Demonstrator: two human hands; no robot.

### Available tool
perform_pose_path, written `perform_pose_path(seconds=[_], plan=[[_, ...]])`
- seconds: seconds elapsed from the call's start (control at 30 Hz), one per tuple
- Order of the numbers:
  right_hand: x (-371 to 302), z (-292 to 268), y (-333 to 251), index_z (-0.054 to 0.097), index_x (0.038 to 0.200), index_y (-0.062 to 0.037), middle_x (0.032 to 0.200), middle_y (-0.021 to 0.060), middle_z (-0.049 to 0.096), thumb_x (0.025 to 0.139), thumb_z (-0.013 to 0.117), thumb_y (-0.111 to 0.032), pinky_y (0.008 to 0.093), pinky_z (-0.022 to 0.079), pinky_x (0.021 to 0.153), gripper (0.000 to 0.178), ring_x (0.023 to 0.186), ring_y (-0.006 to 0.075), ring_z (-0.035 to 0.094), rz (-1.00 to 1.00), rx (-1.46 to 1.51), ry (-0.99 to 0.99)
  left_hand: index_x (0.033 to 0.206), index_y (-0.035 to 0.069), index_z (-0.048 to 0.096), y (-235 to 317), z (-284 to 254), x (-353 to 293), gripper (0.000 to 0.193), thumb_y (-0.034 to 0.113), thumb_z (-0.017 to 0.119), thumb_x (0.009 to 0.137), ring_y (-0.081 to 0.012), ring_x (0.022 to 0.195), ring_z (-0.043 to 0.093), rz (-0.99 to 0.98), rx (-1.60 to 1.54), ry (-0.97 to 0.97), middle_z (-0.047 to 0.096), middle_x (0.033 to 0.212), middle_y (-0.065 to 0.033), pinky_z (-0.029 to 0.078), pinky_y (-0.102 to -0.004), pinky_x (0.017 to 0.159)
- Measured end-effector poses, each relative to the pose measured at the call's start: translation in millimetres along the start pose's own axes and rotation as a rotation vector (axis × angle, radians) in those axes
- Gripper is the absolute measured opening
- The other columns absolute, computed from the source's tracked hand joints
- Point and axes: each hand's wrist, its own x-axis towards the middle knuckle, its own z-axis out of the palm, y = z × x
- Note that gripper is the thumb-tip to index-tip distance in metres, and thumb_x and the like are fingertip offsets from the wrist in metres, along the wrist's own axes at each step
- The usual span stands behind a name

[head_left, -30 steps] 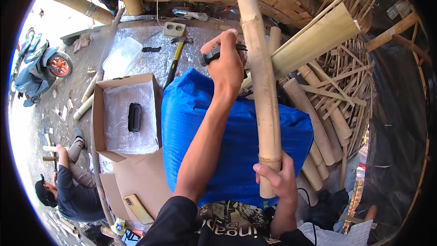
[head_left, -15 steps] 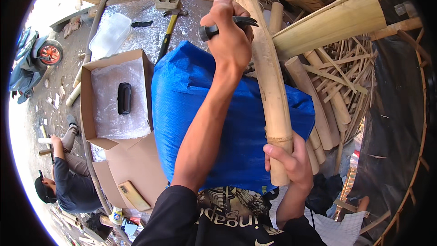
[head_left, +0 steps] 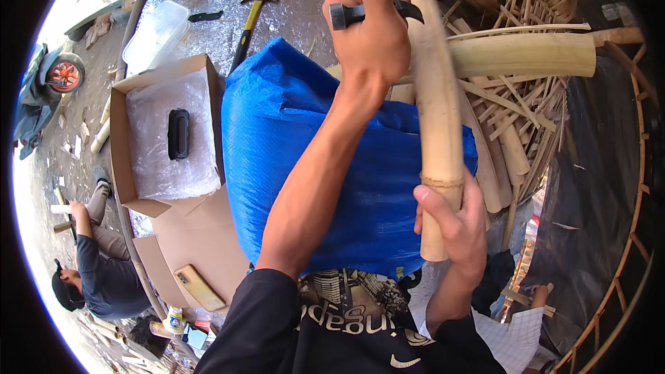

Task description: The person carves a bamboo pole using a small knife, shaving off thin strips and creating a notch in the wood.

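My left hand (head_left: 374, 45) is closed around a claw hammer (head_left: 341, 16), whose black head sticks out on both sides of the fist; the handle is hidden. Beside that fist, a long pale bamboo pole (head_left: 438, 118) slants up past the top edge. I cannot tell whether the left fingers also touch it. My right hand (head_left: 458, 225) grips the pole's near end just below a ringed node. Under my arms and the pole lies a bulging blue sack (head_left: 298, 166). A wide bamboo length (head_left: 526, 55) lies behind the pole, pointing right.
On the left stands an open cardboard box (head_left: 121, 138) holding a black oblong object (head_left: 179, 134). A phone (head_left: 199, 287) rests on cardboard. Further off are another hammer (head_left: 248, 28), a knife (head_left: 206, 16) and a clear tray (head_left: 156, 36). Bamboo strips (head_left: 516, 104) pile up right. Another person (head_left: 104, 270) sits left.
The pole has turned more upright and moved right, with my right hand rising slightly on its near end. My left fist and the hammer have shifted up and right. The view has shifted too.
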Motion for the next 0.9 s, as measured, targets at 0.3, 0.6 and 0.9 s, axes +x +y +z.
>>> perform_pose_path(seconds=[0.3, 0.6, 0.9], plan=[[-26, -6, 12, 0.047, 0.128, 0.0162, 0.077, 0.0117, 0.058, 0.074, 0.069, -0.018, 0.0306, 0.049, 0.047, 0.068, 0.054, 0.0164, 0.055, -0.393, 0.256, 0.239, 0.062, 0.008, 0.044, 28, -25, 14, 0.061, 0.058, 0.035, 0.096, -0.0121, 0.037, 0.033, -0.270, 0.028, 0.056, 0.037, 0.045, -0.0017, 0.024, -0.0277, 0.039], [6, -61, 54, 0.041, 0.138, 0.0087, 0.077, 0.0118, 0.060, 0.093, 0.067, -0.019, 0.0342, 0.053, 0.060, 0.058, 0.056, 0.0180, 0.059, -0.477, -0.039, 0.800, 0.073, 0.004, 0.049, 68, -57, 31, 0.049, 0.046, 0.050, 0.097, -0.0106, 0.039, 0.041, -0.185, 0.092, 0.183, 0.042, 0.047, -0.0027, 0.030, -0.0281, 0.041], [173, -164, 110, 0.060, 0.132, 0.0002, 0.097, 0.0200, 0.072, 0.083, 0.079, -0.051, 0.0432, 0.052, 0.087, 0.073, 0.095, 0.0308, 0.071, -0.437, -0.981, 1.049, 0.067, 0.010, 0.042, 72, -40, 26, 0.053, 0.054, 0.041, 0.097, -0.0109, 0.040, 0.030, -0.232, 0.104, 0.149, 0.030, 0.053, 0.0019, 0.023, -0.0268, 0.040]])
